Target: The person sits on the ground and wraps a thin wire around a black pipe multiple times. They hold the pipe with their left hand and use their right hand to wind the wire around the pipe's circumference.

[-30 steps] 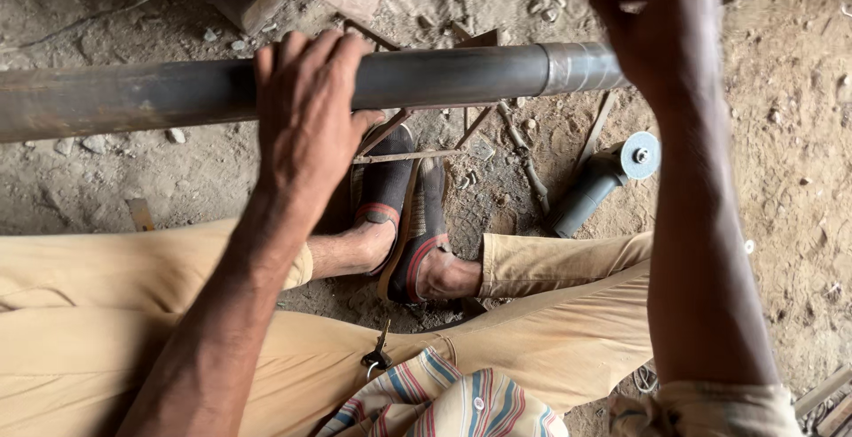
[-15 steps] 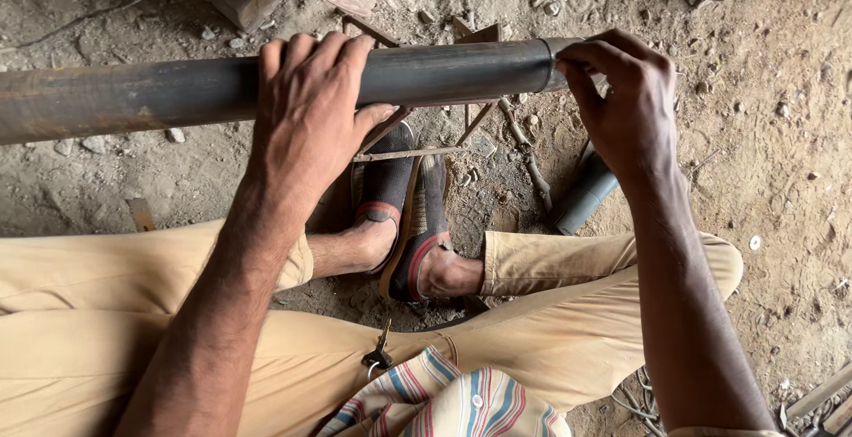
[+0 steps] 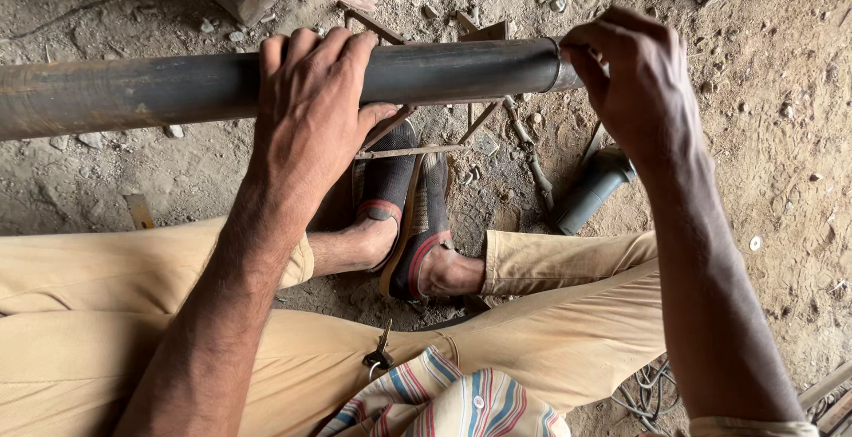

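While the left hand (image 3: 311,109) is lying palm-down over the dark metal pipe (image 3: 461,71), its fingers are curling over the far side and its thumb is spreading along the near side, so the hold is a broad, loose clasp around the tube rather than a tight fist. The pipe is running level across the upper part of the view, from the left edge to its open end at the right, above the person's crossed feet. The right hand (image 3: 635,82) is closing over that end, fingertips pinched narrowly at the rim where a paler, shinier band is showing; whether something small is sitting between those fingers cannot be told, since the hand is covering the spot. Below the pipe, dark slip-on shoes (image 3: 408,215) with red trim are resting on the dusty ground (image 3: 781,180), and tan trousers (image 3: 106,313) are filling the lower frame. A grey cylindrical power tool (image 3: 593,190) is lying on the dirt just beyond the right knee, near the pipe's end. A small key (image 3: 382,348) is hanging at the waist above a striped cloth (image 3: 453,401). No packages or signs are showing clearly.
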A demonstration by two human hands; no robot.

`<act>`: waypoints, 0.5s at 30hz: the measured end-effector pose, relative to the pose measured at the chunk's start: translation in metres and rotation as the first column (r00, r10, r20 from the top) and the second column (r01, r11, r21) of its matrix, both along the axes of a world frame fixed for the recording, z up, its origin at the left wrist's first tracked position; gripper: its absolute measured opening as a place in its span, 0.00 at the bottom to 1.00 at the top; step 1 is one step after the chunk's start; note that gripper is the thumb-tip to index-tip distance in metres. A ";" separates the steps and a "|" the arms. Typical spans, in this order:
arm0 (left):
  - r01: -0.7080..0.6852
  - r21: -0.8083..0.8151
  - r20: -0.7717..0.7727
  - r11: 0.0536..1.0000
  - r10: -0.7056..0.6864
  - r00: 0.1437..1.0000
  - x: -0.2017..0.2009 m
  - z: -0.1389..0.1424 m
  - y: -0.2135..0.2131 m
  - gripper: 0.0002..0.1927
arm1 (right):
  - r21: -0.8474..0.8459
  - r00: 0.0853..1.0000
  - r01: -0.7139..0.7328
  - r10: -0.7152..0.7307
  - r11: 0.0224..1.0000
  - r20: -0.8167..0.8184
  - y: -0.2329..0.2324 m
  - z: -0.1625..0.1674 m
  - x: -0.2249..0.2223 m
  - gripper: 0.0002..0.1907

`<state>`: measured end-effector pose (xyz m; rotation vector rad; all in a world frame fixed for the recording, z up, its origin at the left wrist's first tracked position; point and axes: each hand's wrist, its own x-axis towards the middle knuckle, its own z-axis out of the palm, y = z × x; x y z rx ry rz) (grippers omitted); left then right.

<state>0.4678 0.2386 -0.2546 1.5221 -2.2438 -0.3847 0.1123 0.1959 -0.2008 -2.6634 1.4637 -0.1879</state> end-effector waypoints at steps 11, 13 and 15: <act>0.013 0.054 0.060 0.998 -0.016 0.998 0.002 0.002 0.000 0.42 | 0.103 0.999 -0.044 0.042 0.994 0.020 -0.067 0.026 0.023 0.05; 0.003 0.045 0.054 0.999 -0.006 0.999 0.002 0.010 -0.003 0.45 | -0.072 0.989 -0.055 0.065 0.996 0.137 -0.052 0.044 0.005 0.06; 0.009 0.007 0.040 1.000 -0.010 0.999 -0.007 0.018 -0.004 0.47 | -0.228 0.982 0.018 0.026 0.974 0.188 -0.021 0.059 -0.024 0.07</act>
